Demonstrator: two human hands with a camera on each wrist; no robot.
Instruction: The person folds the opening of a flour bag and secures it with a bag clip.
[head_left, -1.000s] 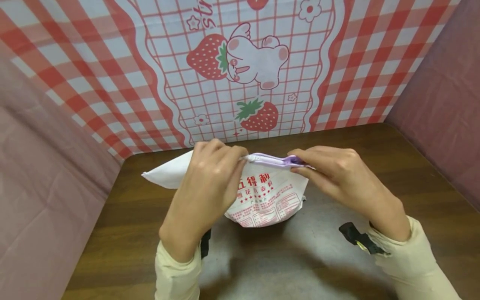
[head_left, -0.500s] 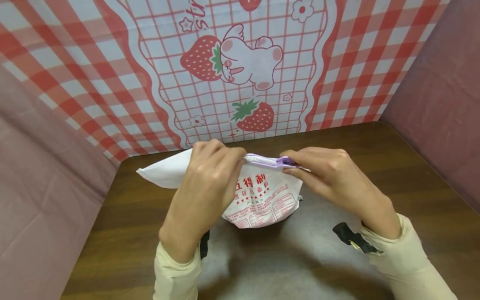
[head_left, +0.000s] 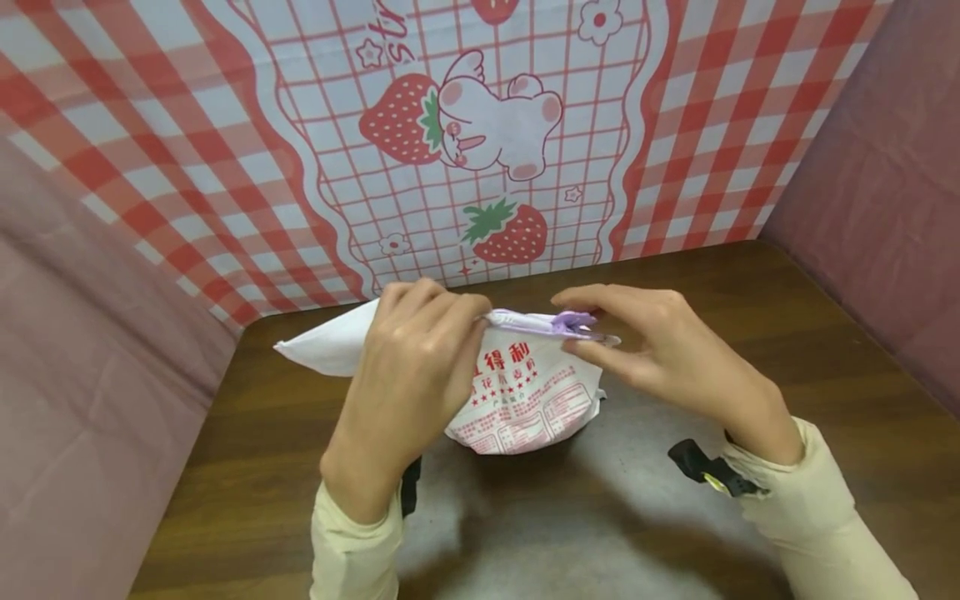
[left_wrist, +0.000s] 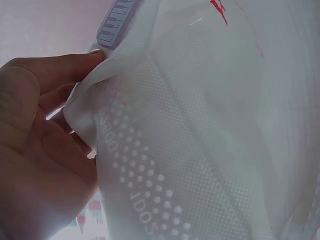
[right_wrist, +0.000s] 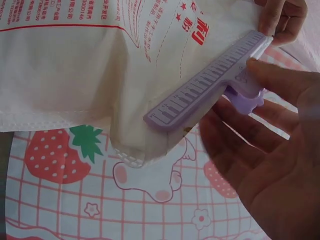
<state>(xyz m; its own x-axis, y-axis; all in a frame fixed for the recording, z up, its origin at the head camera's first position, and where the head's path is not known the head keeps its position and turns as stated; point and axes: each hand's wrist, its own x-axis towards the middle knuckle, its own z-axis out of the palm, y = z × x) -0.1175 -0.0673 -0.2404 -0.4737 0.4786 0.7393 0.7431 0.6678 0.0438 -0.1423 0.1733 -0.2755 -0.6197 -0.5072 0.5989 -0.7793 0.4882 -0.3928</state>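
Observation:
A white flour bag (head_left: 525,400) with red Chinese print stands upright, its top folded over. A lilac bag clip (right_wrist: 207,82) with a piano-key pattern lies clamped along the folded edge. My left hand (head_left: 408,375) pinches the bag's top beside the clip; in the left wrist view its thumb meets the clip's end. My right hand (head_left: 667,337) is around the clip's handle with thumb and fingers spread apart. In the right wrist view the thumb tip is at the handle, while the other fingers stand off behind it. A loose white flap of the bag sticks out left.
The bag is on a brown wooden table (head_left: 225,467) with a greyish sheen in front. A red-and-white strawberry cloth (head_left: 465,200) hangs behind, and pink curtains (head_left: 90,375) flank both sides. Black straps (head_left: 708,468) sit at the wrists.
My right thumb and fingers have spread apart and loosened from the clip's handle. The clip stays on the bag. My left hand keeps its grip. The view has shifted slightly.

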